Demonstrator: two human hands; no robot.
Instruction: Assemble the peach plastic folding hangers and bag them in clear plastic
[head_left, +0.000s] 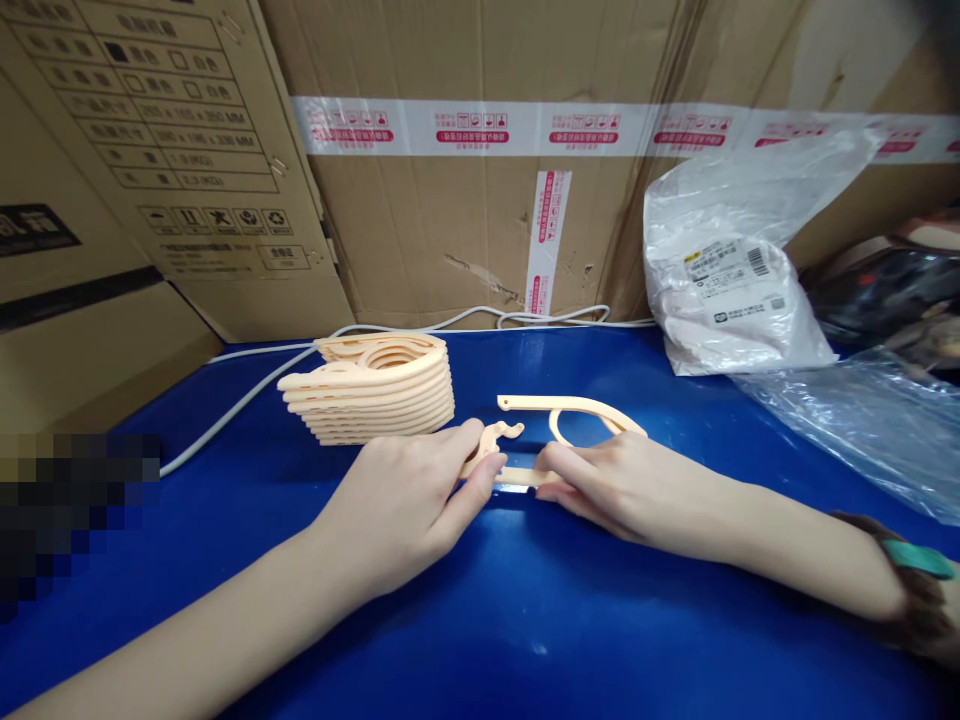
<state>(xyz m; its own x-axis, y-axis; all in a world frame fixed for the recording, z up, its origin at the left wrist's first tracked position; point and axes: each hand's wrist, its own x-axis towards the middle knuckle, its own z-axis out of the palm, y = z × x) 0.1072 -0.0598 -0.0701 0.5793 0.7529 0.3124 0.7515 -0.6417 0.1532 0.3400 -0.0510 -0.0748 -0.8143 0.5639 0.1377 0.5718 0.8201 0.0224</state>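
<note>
Between my two hands is a beige plastic folding hanger, partly unfolded. My left hand point(420, 490) is closed round the hook end, and the small curved hook point(501, 434) pokes out above the thumb. My right hand point(611, 485) pinches the lower bar, while the curved arm of the folding hanger point(574, 403) rises above its fingers. Part of the hanger is hidden under the fingers of both hands. Just beyond my left hand stands a neat stack of folded beige hangers point(375, 395).
A blue table surface point(480, 620) lies under everything. Taped cardboard boxes point(465, 230) stand along the back and left. A white cable point(255, 385) runs along the back. At right are a labelled plastic bag point(735, 290) and a clear plastic sheet point(862, 420).
</note>
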